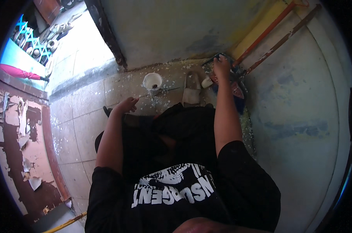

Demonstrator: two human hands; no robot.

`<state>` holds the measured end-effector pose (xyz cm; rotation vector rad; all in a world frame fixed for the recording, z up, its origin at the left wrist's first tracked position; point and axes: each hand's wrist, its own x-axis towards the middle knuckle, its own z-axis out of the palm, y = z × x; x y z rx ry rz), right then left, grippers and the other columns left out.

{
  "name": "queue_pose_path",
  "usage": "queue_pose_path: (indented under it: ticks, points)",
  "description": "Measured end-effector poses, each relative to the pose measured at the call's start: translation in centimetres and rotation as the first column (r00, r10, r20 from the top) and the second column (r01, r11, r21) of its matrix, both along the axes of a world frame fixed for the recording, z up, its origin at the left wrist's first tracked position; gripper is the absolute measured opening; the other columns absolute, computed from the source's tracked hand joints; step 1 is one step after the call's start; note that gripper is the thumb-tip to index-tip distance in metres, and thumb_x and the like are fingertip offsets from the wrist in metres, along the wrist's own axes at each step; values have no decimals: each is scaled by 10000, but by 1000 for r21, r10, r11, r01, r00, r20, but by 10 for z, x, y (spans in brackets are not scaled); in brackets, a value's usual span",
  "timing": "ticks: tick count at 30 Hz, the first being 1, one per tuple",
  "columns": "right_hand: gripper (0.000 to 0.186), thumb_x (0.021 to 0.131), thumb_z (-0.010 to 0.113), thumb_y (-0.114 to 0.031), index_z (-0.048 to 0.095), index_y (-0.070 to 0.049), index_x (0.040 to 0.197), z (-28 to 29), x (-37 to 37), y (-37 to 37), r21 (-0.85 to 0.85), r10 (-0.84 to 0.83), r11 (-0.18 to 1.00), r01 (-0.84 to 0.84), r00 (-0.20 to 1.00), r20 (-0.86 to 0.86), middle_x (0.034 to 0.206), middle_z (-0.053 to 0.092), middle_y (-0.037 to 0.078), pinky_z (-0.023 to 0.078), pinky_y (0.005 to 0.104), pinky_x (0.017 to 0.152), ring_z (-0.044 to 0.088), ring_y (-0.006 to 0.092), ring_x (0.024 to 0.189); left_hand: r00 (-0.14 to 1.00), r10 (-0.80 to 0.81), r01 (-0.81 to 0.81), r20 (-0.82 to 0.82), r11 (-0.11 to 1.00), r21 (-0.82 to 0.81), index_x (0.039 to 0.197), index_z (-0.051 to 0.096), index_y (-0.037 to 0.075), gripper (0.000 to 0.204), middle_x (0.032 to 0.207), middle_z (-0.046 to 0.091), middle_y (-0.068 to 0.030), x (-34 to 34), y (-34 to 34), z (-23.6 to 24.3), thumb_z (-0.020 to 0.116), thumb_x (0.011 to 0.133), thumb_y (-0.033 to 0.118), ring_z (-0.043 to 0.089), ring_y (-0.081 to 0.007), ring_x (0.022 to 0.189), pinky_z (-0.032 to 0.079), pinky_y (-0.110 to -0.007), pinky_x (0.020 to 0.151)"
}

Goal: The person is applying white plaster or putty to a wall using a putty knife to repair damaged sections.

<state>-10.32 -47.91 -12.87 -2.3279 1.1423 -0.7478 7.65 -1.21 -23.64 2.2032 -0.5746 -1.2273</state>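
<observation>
My right hand (221, 69) reaches into a dark blue jumble of items (237, 101) in the corner, fingers curled on something I cannot make out; a small pale object (206, 82) and a pinkish piece (238, 90) lie beside it. My left hand (128, 105) hovers over my lap with loosely bent fingers apart, holding nothing. Beyond it a white bucket (145, 82) with a dark object inside stands on the paint-flecked tiles. A tan flat object, perhaps a slipper (191, 96), lies between bucket and right hand, near a thin rod (172, 89).
Orange (264, 31) and rusty (283, 38) pipes rise along the stained right wall (292, 116). A doorway at upper left shows clutter and a turquoise folding gate (28, 37) with pink cloth (19, 71). A peeling panel (36, 151) is left; a yellow hose (63, 222) lies lower left.
</observation>
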Motion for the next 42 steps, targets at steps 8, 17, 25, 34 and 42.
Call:
queue_pose_path:
  ticks: [8,17,25,34,42]
  points:
    - [230,913,679,-235,679,-8,957,33,27,53,344,89,906,-248,905,416,754,656,36,470,268,641,570,89,624,999,34,-33,-20,998,49,1225,527,27,642,964,698,-118,-3,-7,14,440,958,604,687,-205,773,527,-351,643]
    - [266,893,675,-235,695,-29,1061,20,51,83,54,408,899,-434,878,252,794,705,96,503,321,669,660,160,703,999,39,-36,-38,995,89,1258,513,25,656,984,687,-121,-11,-7,37,445,958,604,681,-212,833,529,-359,720]
    - [308,896,669,-211,652,-57,1161,38,51,111,135,388,879,-458,850,357,786,686,63,483,290,662,620,121,716,996,15,-7,-86,996,93,1294,514,35,675,1067,681,-166,-15,-9,31,453,948,612,696,-222,848,545,-375,740]
    - [447,855,718,-245,611,-153,1279,56,28,187,307,828,506,-806,554,91,822,610,30,467,268,681,546,114,714,996,-4,10,-85,998,70,1293,508,47,610,1035,682,-129,-13,-7,31,469,968,562,678,-215,887,536,-377,752]
    - [463,817,731,-438,673,-220,1221,20,53,215,227,856,506,-832,451,-254,741,589,78,466,331,640,563,204,654,995,-60,68,-74,991,118,1244,504,45,625,1013,688,-124,-11,-4,30,432,966,600,687,-189,864,550,-366,724]
